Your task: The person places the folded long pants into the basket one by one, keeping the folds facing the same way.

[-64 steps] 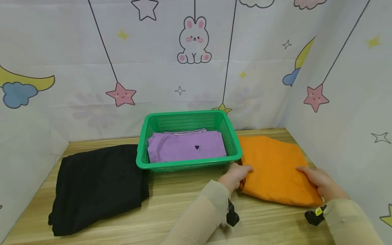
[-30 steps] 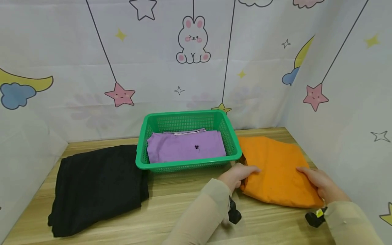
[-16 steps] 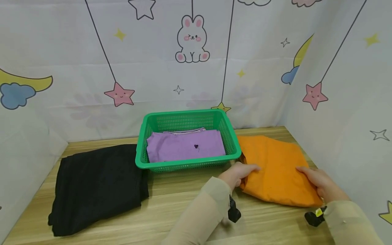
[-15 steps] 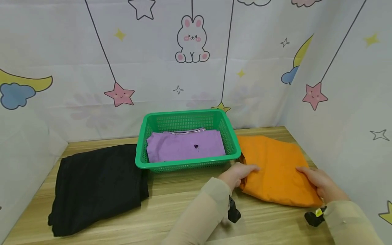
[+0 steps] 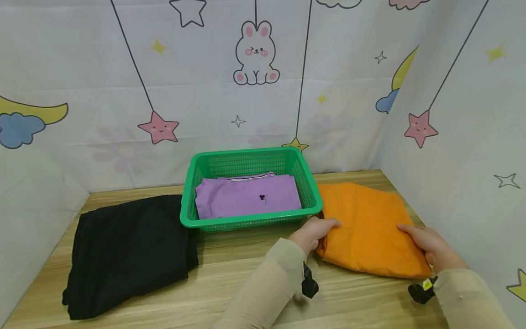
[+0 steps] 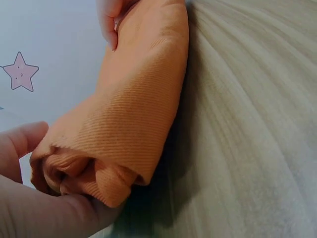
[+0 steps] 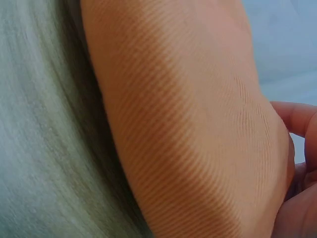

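Observation:
A folded orange garment (image 5: 365,228) of ribbed cloth lies at the right of the table, beside the basket. My left hand (image 5: 314,233) grips its left edge, thumb on top and the other fingers tucked under. In the left wrist view the rolled layers of the orange garment (image 6: 124,119) show between thumb and fingers. At the opposite edge my right hand (image 5: 433,246) pinches the cloth, its thumb on the upper face. The right wrist view shows the right hand's fingers (image 7: 297,119) at the edge of the garment.
A green plastic basket (image 5: 255,220) stands at the back middle, with folded purple clothing (image 5: 246,196) inside. Folded black cloth (image 5: 131,256) lies at the left. The wooden table (image 5: 230,274) is bounded by white printed curtains (image 5: 197,100) behind and at both sides.
My left hand has shifted slightly left, drawing the garment's left edge with it, and its thumb lies nearer that edge. The right hand keeps its grip.

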A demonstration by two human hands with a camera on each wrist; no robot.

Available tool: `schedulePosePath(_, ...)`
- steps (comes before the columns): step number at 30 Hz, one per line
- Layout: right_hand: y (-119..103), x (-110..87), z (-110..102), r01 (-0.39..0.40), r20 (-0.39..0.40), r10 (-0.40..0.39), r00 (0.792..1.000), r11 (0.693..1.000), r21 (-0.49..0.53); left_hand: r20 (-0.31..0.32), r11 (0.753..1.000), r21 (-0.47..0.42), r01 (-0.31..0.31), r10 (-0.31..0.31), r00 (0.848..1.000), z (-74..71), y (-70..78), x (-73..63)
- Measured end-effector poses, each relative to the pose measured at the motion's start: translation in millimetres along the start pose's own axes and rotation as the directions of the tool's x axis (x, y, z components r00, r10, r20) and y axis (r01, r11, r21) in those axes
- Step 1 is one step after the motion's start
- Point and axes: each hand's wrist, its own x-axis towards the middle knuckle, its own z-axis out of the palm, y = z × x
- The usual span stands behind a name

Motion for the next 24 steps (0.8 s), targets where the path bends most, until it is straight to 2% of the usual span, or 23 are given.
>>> schedulePosePath(9, -4.6, 5.2, -2.8, -0.036, -0.025, 0.035, 0.999, 0.998, -0.045, -0.022, 1.0, -0.003, -0.021, 0.021, 1.0, -1.6, -2.3, 4.5)
schedulePosePath(14, -5.0, 5.0, -2.1, -0.041, -0.038, 0.039, 0.998, 0.999, -0.033, -0.036, 0.999, 0.02, -0.039, 0.039, 0.999, -0.9, -3.0, 4.7)
schedulePosePath(24, -5.7, 1.8, 0.8, -0.019, -0.051, 0.019, 0.999, 1.0, -0.007, -0.038, 0.998, 0.007, -0.061, 0.061, 0.997, -0.4, -5.4, 4.0)
